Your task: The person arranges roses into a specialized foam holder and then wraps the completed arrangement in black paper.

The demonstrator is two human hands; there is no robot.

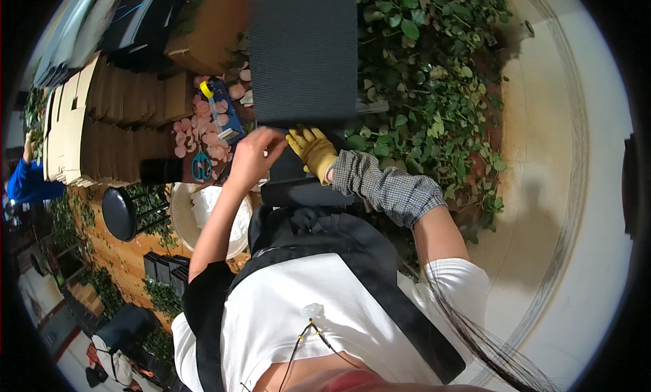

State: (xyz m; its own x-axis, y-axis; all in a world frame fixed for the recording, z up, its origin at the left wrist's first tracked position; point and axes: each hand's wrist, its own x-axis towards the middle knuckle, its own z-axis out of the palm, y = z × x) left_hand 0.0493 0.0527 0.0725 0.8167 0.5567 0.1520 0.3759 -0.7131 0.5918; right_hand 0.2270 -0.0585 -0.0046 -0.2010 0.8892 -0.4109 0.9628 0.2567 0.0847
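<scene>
Dark ribbed panel (302, 56) lies flat ahead of the person, over a bed of green leaves (434, 80), and both hands meet at its near edge. Bare left hand (252, 156) rests there with fingers curled, and whether it pinches anything cannot be told. Yellow-gloved right hand (313, 150) presses its fingers, held together, against the edge; pink petals (203, 124) lie to the left.
</scene>
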